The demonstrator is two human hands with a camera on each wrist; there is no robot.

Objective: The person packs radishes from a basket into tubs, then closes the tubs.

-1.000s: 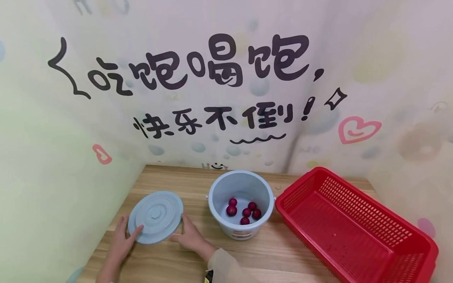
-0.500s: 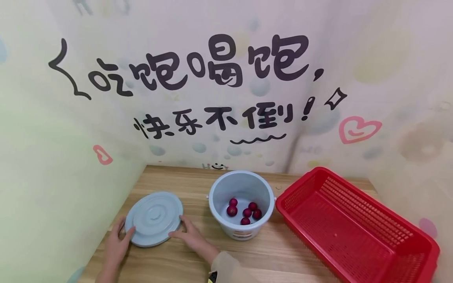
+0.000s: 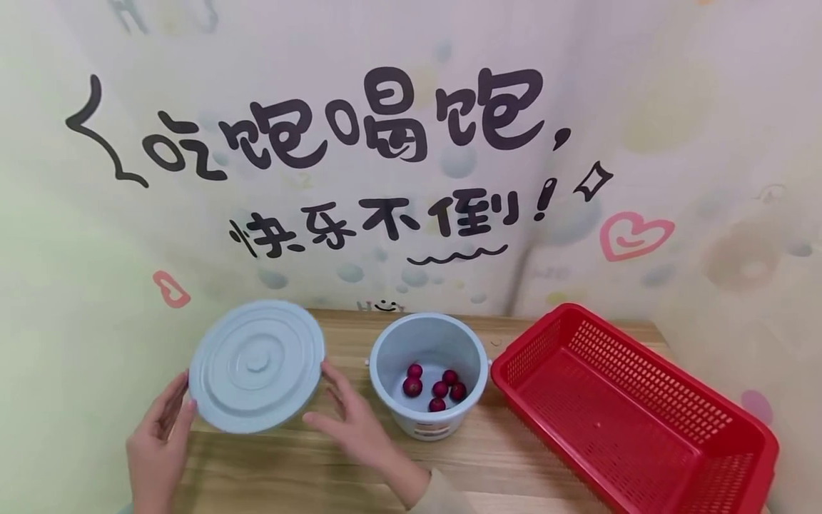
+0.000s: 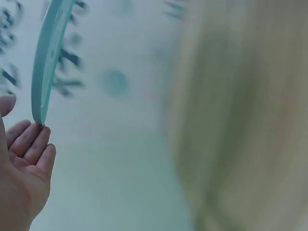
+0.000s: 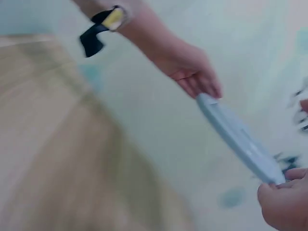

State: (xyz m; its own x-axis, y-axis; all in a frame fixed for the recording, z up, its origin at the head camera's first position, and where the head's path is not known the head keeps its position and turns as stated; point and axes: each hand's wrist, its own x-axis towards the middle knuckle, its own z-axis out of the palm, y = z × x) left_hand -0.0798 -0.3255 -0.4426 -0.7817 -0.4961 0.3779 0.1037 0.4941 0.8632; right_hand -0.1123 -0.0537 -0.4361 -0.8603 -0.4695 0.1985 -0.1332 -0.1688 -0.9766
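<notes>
A light-blue round lid (image 3: 257,364) with a small centre knob is held up off the table, tilted towards me. My left hand (image 3: 157,442) grips its left edge, fingertips at the rim. At the right edge, my right hand (image 3: 359,428) has its index finger on the rim, thumb spread below it. In the right wrist view, both hands hold the lid (image 5: 240,139) by opposite edges, and the right hand (image 5: 286,199) pinches it. The left wrist view shows the left hand (image 4: 29,178) with fingertips under the lid's edge (image 4: 41,86).
Right of the lid stands a light-blue bucket (image 3: 427,421), uncovered, with several small round dark-red things (image 3: 439,389) on its bottom. A red perforated plastic basket (image 3: 597,450) stands right of it. The wooden table (image 3: 270,471) backs onto a printed wall (image 3: 359,43).
The lid first tipped lower, close over the table, and has since risen towards me and to the left, more upright now. Both hands moved with it. The view has shifted slightly.
</notes>
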